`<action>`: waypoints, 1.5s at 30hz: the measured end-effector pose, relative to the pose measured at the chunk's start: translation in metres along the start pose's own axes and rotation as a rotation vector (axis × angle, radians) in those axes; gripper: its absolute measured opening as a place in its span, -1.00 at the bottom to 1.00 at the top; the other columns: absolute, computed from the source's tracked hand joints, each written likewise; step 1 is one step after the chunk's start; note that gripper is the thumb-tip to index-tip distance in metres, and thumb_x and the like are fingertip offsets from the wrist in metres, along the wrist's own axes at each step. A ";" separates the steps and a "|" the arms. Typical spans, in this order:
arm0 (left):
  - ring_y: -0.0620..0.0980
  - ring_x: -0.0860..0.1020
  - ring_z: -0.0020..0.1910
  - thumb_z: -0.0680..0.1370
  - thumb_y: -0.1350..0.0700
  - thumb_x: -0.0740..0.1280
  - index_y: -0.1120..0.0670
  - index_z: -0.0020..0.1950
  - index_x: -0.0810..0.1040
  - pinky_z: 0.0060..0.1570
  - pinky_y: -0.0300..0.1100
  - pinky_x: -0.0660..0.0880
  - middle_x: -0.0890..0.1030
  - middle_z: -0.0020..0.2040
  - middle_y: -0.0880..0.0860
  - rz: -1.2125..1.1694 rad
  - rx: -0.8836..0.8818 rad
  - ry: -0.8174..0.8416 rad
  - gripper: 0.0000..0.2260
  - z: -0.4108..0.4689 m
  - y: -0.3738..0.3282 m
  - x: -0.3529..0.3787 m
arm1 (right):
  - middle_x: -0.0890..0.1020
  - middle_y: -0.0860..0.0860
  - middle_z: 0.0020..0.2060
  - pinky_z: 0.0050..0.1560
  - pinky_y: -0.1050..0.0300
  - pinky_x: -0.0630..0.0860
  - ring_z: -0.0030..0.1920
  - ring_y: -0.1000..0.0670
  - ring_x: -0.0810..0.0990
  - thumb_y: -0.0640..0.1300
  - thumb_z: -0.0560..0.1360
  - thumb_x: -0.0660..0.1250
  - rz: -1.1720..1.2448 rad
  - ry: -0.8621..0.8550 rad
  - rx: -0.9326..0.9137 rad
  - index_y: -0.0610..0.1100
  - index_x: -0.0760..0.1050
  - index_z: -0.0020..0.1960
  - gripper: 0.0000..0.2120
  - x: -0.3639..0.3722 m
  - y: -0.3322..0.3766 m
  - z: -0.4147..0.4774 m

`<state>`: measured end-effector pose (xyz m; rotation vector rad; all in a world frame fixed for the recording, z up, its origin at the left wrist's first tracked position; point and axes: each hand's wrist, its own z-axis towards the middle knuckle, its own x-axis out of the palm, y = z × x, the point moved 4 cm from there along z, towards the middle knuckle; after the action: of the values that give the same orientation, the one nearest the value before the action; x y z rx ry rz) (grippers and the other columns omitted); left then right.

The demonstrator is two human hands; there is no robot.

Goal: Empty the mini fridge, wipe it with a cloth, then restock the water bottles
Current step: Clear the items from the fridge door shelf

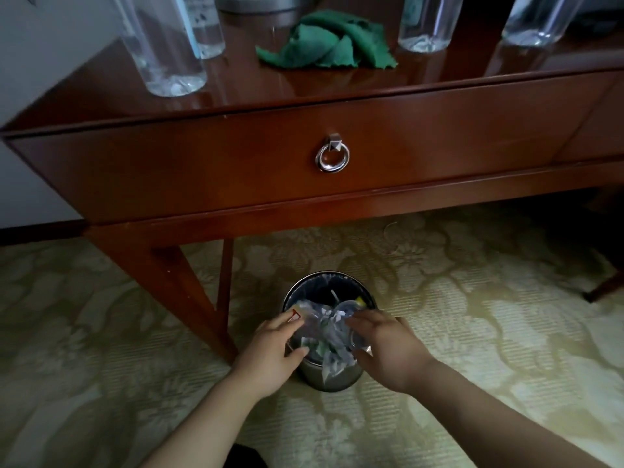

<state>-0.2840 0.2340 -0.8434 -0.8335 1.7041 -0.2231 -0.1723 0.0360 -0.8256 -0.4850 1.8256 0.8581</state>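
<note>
In the head view, I see both hands low over a small metal bin (332, 380) that stands on the carpet (472, 315) just in front of the desk (337, 92). The left hand (273, 346) grasps crumpled clear plastic (329, 336) between fingers and thumb at the bin's left rim. The right hand (385, 346) grasps the same plastic from the right side. The plastic sits in the mouth of the bin, between the two hands. The four bottles (169, 55) stand on the desk, well apart from the hands. The green cloth (324, 45) lies crumpled between them. A drawer (236, 157) with a ring (332, 157) is below.
</note>
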 end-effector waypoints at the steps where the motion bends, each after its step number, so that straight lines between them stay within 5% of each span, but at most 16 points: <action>1: -0.13 0.11 0.56 0.62 -0.14 0.30 -0.19 0.58 0.25 0.50 -0.14 0.16 0.15 0.58 -0.28 0.004 0.006 -0.005 -0.46 -0.002 -0.002 -0.002 | 0.28 0.13 0.54 0.41 -0.01 0.23 0.52 0.02 0.24 0.13 0.58 0.26 0.012 -0.012 0.004 0.15 0.24 0.55 -0.44 -0.002 0.000 -0.003; 15: -0.17 0.16 0.54 0.62 -0.16 0.28 -0.21 0.56 0.27 0.52 -0.05 0.24 0.23 0.55 -0.25 0.099 0.113 -0.159 -0.49 -0.064 -0.095 -0.100 | 0.28 0.05 0.55 0.45 -0.08 0.30 0.52 -0.06 0.25 0.23 0.52 0.30 0.022 -0.112 0.032 0.17 0.25 0.55 -0.37 -0.121 0.007 -0.064; 30: -0.21 0.19 0.50 0.63 -0.14 0.28 -0.12 0.57 0.29 0.42 -0.37 0.06 0.29 0.52 -0.21 0.242 0.515 -0.130 -0.49 -0.223 -0.486 -0.389 | 0.30 0.13 0.53 0.46 0.01 0.30 0.51 0.00 0.27 0.18 0.47 0.34 0.091 -0.317 0.254 0.19 0.30 0.52 -0.37 -0.567 0.089 -0.306; 35: -0.14 0.29 0.48 0.60 -0.12 0.33 -0.08 0.53 0.36 0.50 -0.17 0.23 0.38 0.49 -0.14 0.200 0.695 -0.182 -0.49 -0.234 -0.600 -0.385 | 0.24 0.14 0.55 0.50 -0.03 0.26 0.54 0.00 0.22 0.22 0.51 0.33 0.038 -0.453 0.340 0.21 0.26 0.54 -0.37 -0.633 0.051 -0.386; 45: -0.10 0.35 0.44 0.59 -0.11 0.36 -0.06 0.52 0.39 0.42 -0.32 0.17 0.42 0.46 -0.12 0.177 0.897 -0.182 -0.49 -0.222 -0.768 -0.326 | 0.20 0.14 0.56 0.49 0.00 0.28 0.54 -0.01 0.21 0.19 0.56 0.31 -0.002 -0.571 0.534 0.21 0.24 0.54 -0.42 -0.709 -0.067 -0.517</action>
<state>-0.1461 -0.1807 -0.0984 -0.0321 1.2911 -0.7005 -0.1671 -0.4338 -0.0813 0.0977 1.4329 0.4125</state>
